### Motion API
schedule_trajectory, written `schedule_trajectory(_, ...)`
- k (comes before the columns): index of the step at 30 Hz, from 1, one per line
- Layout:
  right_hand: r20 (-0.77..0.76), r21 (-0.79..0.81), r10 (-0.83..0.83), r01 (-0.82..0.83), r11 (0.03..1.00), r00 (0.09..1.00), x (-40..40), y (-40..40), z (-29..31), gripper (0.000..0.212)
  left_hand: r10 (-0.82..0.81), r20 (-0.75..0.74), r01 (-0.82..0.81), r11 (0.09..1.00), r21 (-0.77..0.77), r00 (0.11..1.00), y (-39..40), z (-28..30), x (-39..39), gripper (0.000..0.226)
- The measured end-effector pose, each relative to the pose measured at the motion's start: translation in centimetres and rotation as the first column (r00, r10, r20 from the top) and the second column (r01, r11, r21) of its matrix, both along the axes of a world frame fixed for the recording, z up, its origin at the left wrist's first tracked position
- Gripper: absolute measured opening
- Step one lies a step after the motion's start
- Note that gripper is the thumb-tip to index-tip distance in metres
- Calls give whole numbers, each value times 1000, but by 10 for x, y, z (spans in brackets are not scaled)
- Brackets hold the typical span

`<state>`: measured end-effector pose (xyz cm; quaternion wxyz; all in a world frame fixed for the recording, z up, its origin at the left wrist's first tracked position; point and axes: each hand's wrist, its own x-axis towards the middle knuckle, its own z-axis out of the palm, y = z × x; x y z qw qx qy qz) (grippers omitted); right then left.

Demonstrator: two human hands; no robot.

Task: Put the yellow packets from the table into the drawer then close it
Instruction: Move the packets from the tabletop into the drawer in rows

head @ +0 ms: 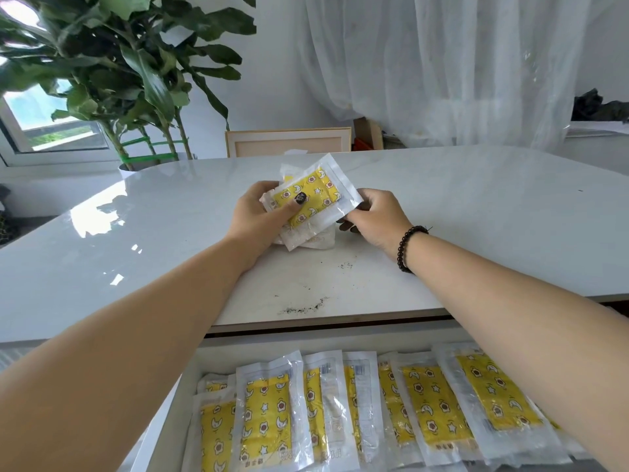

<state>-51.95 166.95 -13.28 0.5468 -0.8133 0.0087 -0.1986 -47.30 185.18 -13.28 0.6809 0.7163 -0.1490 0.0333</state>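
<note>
A small stack of yellow packets [315, 195] in clear wrappers is held just above the white table [476, 212]. My left hand [262, 216] grips the stack from the left, its thumb lying across the top packet. On the right, my right hand [377, 216] holds the stack's right edge, fingers curled under it. Below the table's front edge the drawer [170, 413] stands open, and several more yellow packets [432, 403] lie in a row inside it.
Dark crumbs [306, 308] are scattered on the table near its front edge. A large potted plant [129, 80] stands at the back left, a framed board [289, 141] leans behind the table, and white curtains [442, 63] hang at the back right.
</note>
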Motion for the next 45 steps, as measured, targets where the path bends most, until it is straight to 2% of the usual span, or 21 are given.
schedule_trajectory(3, -34, 4, 49, -49, 999, 998, -3, 2, 2, 16, 36, 58, -39, 998, 40, 998, 1, 1, -1, 41)
schedule_trajectory(7, -23, -99, 110, -112, 989, 994, -6, 6, 0, 15, 157, 212, -189, 972, 139, 965, 1, 2, -3, 37)
schedule_trajectory(10, 77, -206, 5, 11, 979, 997, 1, 4, -4, 17, 171, 333, -249, 946, 208, 927, 1, 1, -4, 35)
schedule_trajectory(13, 147, -196, -69, 97, 976, 987, 3, 2, -4, 24, 123, 416, -256, 925, 281, 901, -2, 0, -5, 36)
schedule_trajectory(16, 171, -179, -80, 110, 978, 982, 0, 3, -4, 23, 76, 436, -242, 909, 338, 897, -5, -1, -8, 38)
schedule_trajectory(20, 220, -213, -31, 79, 974, 975, -6, 9, -2, 17, -1, 385, -166, 901, 401, 923, -7, -3, -8, 44)
schedule_trajectory(24, 261, -194, 14, 38, 980, 965, -11, 12, 1, 32, -23, 360, -130, 910, 394, 933, -7, -4, -6, 31)
schedule_trajectory(28, 196, -221, 4, 41, 974, 981, -8, 11, 0, 32, -83, 386, -106, 890, 444, 919, -6, -7, -4, 17)
schedule_trajectory(32, 147, -196, -25, 53, 979, 989, -4, 6, 1, 32, -144, 439, -137, 825, 548, 887, -9, -8, -7, 23)
schedule_trajectory(35, 90, -129, 15, -3, 992, 996, -5, 7, 1, 31, -174, 443, -123, 816, 565, 880, -8, -8, -7, 24)
schedule_trajectory(37, 57, -138, 28, -20, 990, 998, -5, 8, 1, 32, -172, 467, -151, 804, 575, 867, -9, -10, -5, 29)
schedule_trajectory(39, 50, -154, -21, 28, 988, 999, -5, 7, 2, 41, -100, 462, -259, 715, 649, 881, -10, -11, -2, 40)
schedule_trajectory(41, 50, -95, -83, 88, 992, 995, -4, 4, 3, 49, 30, 386, -341, 533, 774, 922, -12, -11, 0, 49)
schedule_trajectory(43, 39, 22, -148, 147, 989, 988, -3, 1, 4, 48, 110, 264, -286, 396, 873, 958, -13, -9, 3, 59)
schedule_trajectory(45, 26, 92, -242, 238, 967, 970, -1, -1, 3, 46, 93, 219, -238, 345, 908, 971, -14, -9, 5, 59)
